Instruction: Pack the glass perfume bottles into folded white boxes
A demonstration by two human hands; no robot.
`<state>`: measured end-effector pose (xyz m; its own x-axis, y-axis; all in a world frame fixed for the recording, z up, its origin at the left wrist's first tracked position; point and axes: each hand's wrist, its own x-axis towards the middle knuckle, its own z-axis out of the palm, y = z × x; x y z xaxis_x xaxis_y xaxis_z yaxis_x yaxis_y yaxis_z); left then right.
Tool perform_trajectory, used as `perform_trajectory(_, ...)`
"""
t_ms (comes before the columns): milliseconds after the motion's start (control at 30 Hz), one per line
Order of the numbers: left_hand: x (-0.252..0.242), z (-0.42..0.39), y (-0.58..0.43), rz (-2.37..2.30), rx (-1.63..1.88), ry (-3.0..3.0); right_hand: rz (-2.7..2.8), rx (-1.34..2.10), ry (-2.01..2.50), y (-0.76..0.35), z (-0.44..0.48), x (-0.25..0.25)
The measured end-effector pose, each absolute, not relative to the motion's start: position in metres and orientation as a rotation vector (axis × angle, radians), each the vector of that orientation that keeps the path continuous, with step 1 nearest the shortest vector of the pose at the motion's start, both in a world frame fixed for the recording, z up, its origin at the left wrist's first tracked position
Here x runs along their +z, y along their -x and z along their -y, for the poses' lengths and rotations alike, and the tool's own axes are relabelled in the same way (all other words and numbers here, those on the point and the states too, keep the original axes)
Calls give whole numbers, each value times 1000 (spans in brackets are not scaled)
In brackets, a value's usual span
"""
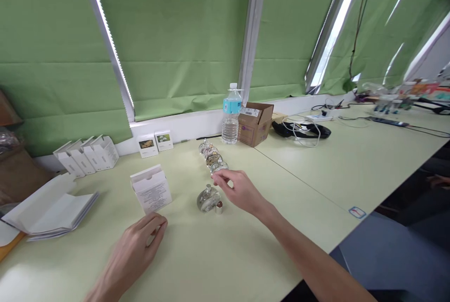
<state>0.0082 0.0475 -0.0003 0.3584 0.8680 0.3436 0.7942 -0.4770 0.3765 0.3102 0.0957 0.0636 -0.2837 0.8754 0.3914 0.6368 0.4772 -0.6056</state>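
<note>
My left hand [135,248] rests on the table with its fingers curled and the thumb against the fingertips; nothing shows in it. Just beyond it stands a small white carton [153,195] with its top open and fine print on the side facing me. A round glass perfume bottle [207,200] sits uncapped between my hands, a small cap [219,207] with a reddish-brown top beside it. Past this, several perfume bottles [211,155] form a row. My right hand [241,190] is at the row's near end, fingertips pinched; what they hold, if anything, is hidden.
White cartons [87,155] stand at the left, near an open booklet [58,208]. Two picture cartons [154,143] lean by the wall. A water bottle [230,117], a cardboard box [253,126] and a black headset [302,129] with a cable sit behind. A table seam runs right.
</note>
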Motion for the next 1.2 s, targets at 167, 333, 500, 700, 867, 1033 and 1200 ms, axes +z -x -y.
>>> perform_trajectory(167, -1, -48, -8, -1515, 768, -2470, 2322, 407, 1624, -321, -93, 65)
perform_trajectory(333, -2, -49, -7, -1501, 762, -2492, 2447, 294, 1714, -312, -90, 51)
perform_trajectory(500, -3, -50, -7, -1507, 746, -2505, 2402, 364, 1592, -320, -91, 52)
perform_trajectory(700, -2, -49, -7, -1526, 697, -2490, 2129, 590, 1392, -336, -96, 66)
perform_trajectory(867, 1, -47, -8, -1536, 669, -2497, 1986, 609, 1212, -325, -95, 70)
perform_trajectory(1033, 3, -47, -8, -1520, 663, -2511, 2065, 397, 1147, -309, -91, 68)
perform_trajectory(1200, 2, -48, -8, -1522, 646, -2512, 2148, 213, 1137, -297, -92, 64)
